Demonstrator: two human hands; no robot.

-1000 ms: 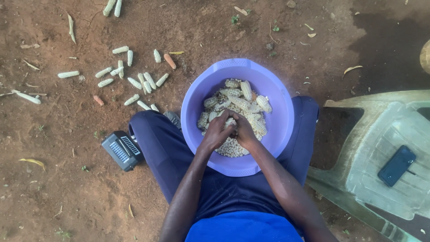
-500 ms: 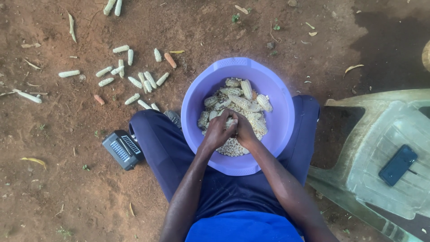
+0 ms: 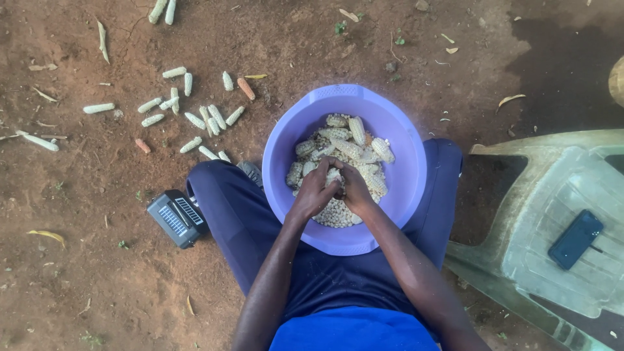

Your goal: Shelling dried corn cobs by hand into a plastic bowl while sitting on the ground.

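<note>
Bare reddish-brown soil forms the ground, littered with stripped cobs (image 3: 195,121) to the upper left of the seated person. Both forearms extend forward from the bottom edge and converge over a purple plastic basin (image 3: 404,195) that rests on the lap between the knees. Left hand (image 3: 316,189) and right hand (image 3: 355,188) meet at the basin's centre, knuckles up and fingers curled inward, pressed together around a single maize cob (image 3: 334,176). Each hand is closed on that cob, the left from the left side and the right from the right. Most of the held cob is covered by the fingers; only a pale patch shows between the hands, so its long axis and the direction of its tip cannot be determined. Unshelled cobs (image 3: 351,144) lie heaped in the far half of the basin at mixed angles, and loose kernels (image 3: 337,214) collect just below the hands. A small dark radio (image 3: 177,218) lies on the soil beside the left knee. To the right stands a green plastic chair (image 3: 520,260), cut off by the frame edge, with a dark phone (image 3: 575,238) lying on its seat.
</note>
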